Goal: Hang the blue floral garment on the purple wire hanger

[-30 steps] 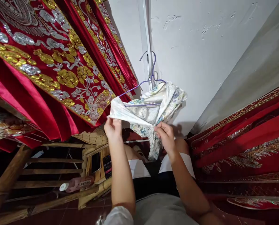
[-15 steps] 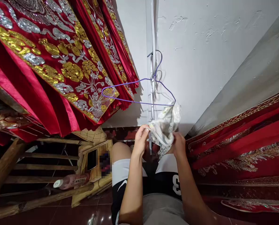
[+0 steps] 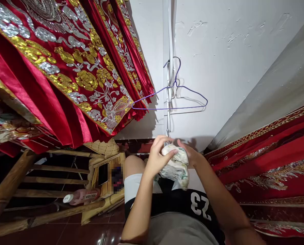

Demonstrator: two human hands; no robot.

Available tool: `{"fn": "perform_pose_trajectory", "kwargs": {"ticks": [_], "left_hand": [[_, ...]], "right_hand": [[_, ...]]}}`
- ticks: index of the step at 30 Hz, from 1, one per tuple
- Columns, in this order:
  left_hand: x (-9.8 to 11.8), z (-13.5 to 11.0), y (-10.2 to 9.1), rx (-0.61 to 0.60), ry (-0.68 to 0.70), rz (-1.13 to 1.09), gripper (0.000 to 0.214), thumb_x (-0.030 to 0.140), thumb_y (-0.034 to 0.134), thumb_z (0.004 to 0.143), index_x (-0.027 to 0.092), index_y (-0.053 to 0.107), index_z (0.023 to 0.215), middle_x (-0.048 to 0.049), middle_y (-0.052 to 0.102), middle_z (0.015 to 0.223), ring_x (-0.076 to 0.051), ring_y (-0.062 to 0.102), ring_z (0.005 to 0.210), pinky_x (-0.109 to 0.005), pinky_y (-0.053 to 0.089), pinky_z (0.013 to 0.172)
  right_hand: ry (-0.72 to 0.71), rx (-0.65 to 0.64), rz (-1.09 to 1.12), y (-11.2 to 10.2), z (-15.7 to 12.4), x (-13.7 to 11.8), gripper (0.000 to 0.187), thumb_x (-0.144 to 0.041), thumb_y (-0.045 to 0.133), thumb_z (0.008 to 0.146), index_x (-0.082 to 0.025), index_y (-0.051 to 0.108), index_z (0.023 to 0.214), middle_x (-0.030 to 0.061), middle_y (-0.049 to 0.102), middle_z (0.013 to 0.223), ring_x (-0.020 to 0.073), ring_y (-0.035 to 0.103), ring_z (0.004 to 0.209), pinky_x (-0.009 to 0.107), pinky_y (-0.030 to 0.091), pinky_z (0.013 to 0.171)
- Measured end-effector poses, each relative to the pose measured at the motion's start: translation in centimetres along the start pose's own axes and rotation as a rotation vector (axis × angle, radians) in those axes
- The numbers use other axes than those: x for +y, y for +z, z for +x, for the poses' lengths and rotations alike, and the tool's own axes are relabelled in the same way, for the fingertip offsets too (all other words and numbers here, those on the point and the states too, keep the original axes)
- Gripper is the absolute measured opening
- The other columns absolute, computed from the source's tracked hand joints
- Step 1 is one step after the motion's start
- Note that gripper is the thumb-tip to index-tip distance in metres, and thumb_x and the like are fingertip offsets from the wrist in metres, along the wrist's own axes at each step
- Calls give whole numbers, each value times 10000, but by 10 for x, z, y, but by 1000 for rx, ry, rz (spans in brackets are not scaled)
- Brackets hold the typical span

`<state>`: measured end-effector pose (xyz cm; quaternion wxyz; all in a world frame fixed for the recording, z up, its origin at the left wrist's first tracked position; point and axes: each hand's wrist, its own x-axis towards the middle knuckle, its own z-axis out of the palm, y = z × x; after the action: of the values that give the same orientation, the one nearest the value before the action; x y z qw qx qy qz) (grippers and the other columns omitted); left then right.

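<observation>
Above my lap I hold a bunched white garment (image 3: 176,166) with green patterning and lace-like trim; its exact kind is hard to make out. My left hand (image 3: 158,154) is closed on its upper left part, thumb pressed over the cloth. At the upper right side my right hand (image 3: 190,153) grips it too, its fingers partly hidden behind the fabric. Beyond both hands a thin purple wire hanger (image 3: 169,108) hangs by its hook from a white strap (image 3: 170,41) on the wall, with no cloth on it.
Red sequined fabric (image 3: 90,78) hangs at the left, and more red embroidered cloth (image 3: 276,163) at the right. A bamboo seat (image 3: 62,180) stands at lower left, with a pink bottle (image 3: 84,196) and a dark flat object (image 3: 103,174) on it. Ahead is a white wall (image 3: 225,68).
The garment has come off the hanger's right end and down toward my lap, now bunched up. My hands have moved closer together on it. The hanger now hangs more level.
</observation>
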<state>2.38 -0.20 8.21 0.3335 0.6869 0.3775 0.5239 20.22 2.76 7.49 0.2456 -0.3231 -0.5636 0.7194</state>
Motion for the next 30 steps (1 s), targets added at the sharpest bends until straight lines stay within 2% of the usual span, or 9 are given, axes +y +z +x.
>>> {"fn": "perform_pose_trajectory", "kwargs": {"ticks": [2,4,7,10,14,18,23,28,30], "left_hand": [[-11,-1,-17,-120,-99,-20,503,461,704,905,233,559,1329,-87,628,1182,-243,593,1115,-349,465,977],[-24,-5,-31,-381,-206,-25,416,520,571,970,197,591,1230,-60,651,1047,-225,607,986,-322,484,878],[-39,-17,-42,-623,-301,128,429,544,506,985,159,607,824,-18,612,805,-187,562,782,-274,447,719],[-40,-26,-44,-571,-290,280,376,467,442,1013,165,618,873,-28,653,858,-199,595,810,-275,447,751],[-18,-23,-53,-457,-338,579,302,425,450,995,210,607,1139,-33,682,835,-243,651,780,-283,431,694],[-1,-10,-74,-436,-326,820,269,294,358,985,230,585,1115,-32,669,782,-255,650,741,-308,425,683],[-15,1,-99,-566,-223,1038,305,166,387,921,209,673,825,-106,753,954,-310,651,1086,-470,427,998],[-28,26,-110,-416,-315,1150,466,79,407,876,209,732,1185,-141,734,1249,-313,599,1292,-478,460,1071],[-23,43,-112,-283,-245,1076,509,58,422,849,203,697,1252,-133,674,1379,-284,597,1315,-428,477,1092]], "right_hand": [[57,-155,-64,-7,-1,-17,595,-713,701,700,-169,691,942,40,658,725,218,621,701,337,502,634],[32,-180,-249,-14,-3,-40,395,-433,815,627,-164,688,887,23,658,755,191,605,704,304,479,642],[-184,242,-578,-23,-2,-74,146,-233,694,669,-177,670,801,0,610,723,156,548,656,280,436,627],[-462,711,-733,-38,17,-91,308,-209,627,727,-197,701,1025,31,663,855,206,605,770,320,479,722],[-511,753,-763,-70,58,-82,641,-236,562,824,-212,527,1464,106,682,1234,299,633,1101,419,497,943],[-394,671,-756,-91,73,-59,477,-275,452,901,-206,640,1334,93,721,1158,280,658,1015,422,495,950],[-385,768,-806,-90,31,-43,371,-240,504,816,-236,695,1134,22,723,866,230,621,756,324,469,710],[-434,849,-775,-75,-17,-47,389,-150,478,666,-223,703,975,4,717,840,206,601,770,281,411,651],[-463,900,-715,-72,-28,-53,339,-153,473,629,-213,685,887,-1,691,781,196,581,741,272,401,626]]}}
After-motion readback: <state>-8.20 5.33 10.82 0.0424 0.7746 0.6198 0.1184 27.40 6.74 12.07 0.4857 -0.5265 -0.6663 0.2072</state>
